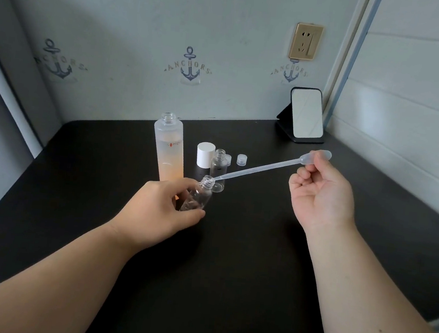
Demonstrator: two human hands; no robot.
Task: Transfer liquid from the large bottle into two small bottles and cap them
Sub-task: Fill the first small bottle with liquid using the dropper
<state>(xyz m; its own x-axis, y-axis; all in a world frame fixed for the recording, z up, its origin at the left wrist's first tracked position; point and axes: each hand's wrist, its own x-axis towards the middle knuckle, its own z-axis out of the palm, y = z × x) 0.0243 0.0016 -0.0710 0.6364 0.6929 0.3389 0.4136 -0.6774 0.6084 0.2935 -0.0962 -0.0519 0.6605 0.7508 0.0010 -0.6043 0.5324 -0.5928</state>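
Pipette [261,167], pinched at its bulb in the right hand's [320,192] grip, slants toward eight o'clock, its tip at the mouth of the small bottle [196,196] that the left hand [160,209] grips, tilted toward one o'clock, over the tabletop [230,261].

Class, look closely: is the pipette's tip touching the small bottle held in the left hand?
Touching. The head view shows the pipette tip resting at the open mouth of the small bottle gripped by the left hand.
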